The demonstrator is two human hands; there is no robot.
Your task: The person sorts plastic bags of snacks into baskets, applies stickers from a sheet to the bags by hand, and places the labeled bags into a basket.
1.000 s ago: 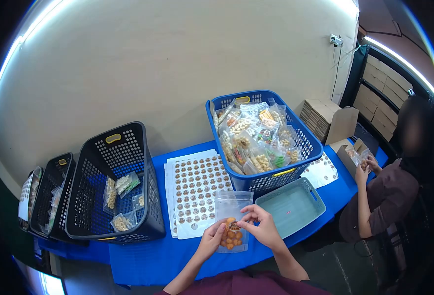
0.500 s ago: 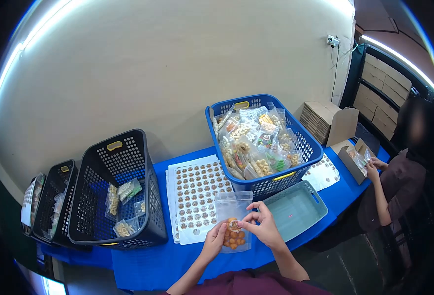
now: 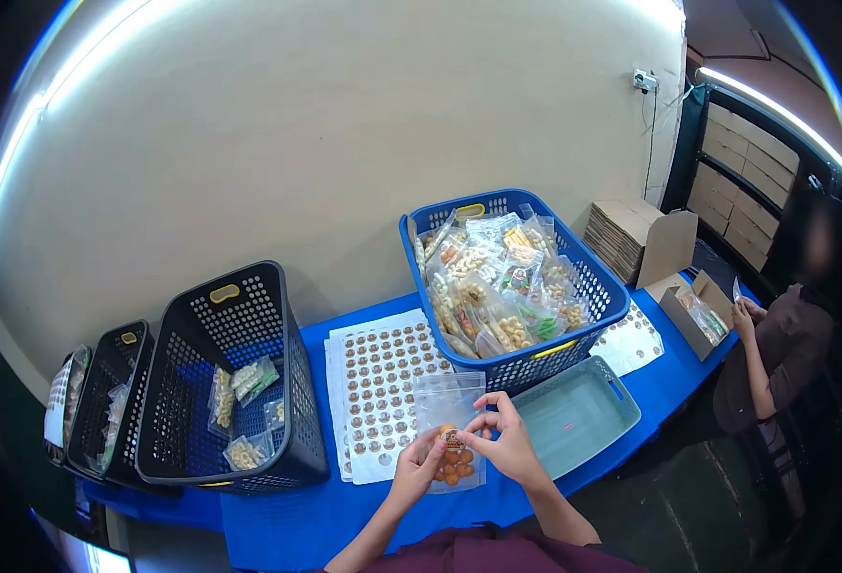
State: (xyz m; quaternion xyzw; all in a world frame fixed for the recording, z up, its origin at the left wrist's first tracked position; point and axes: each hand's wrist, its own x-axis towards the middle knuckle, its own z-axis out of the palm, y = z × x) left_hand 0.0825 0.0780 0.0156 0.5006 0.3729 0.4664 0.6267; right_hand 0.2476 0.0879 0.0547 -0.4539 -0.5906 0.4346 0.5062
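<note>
A clear zip bag (image 3: 452,392) with round orange-brown snacks (image 3: 457,470) in its lower half is in front of me. My left hand (image 3: 416,473) is closed on the bag's left side, its thumb beside a round label sticker (image 3: 451,440). From the right, my right hand (image 3: 509,447) pinches at the sticker's edge, thumb and forefinger together against the bag. Behind the bag lies a sheet of round stickers (image 3: 383,382), with some spots bare near its lower edge.
A blue basket (image 3: 612,310) full of snack bags stands behind a grey-green tray (image 3: 621,420). A dark basket (image 3: 292,430) on the left holds several bags. At right, a co-worker (image 3: 774,353) handles something beside an open carton (image 3: 693,329); folded cardboard (image 3: 617,239) is stacked behind.
My left thumb has moved up closer to the sticker, while my right hand stays at its edge. The co-worker's hands have lifted away from the carton. The view has shifted slightly.
</note>
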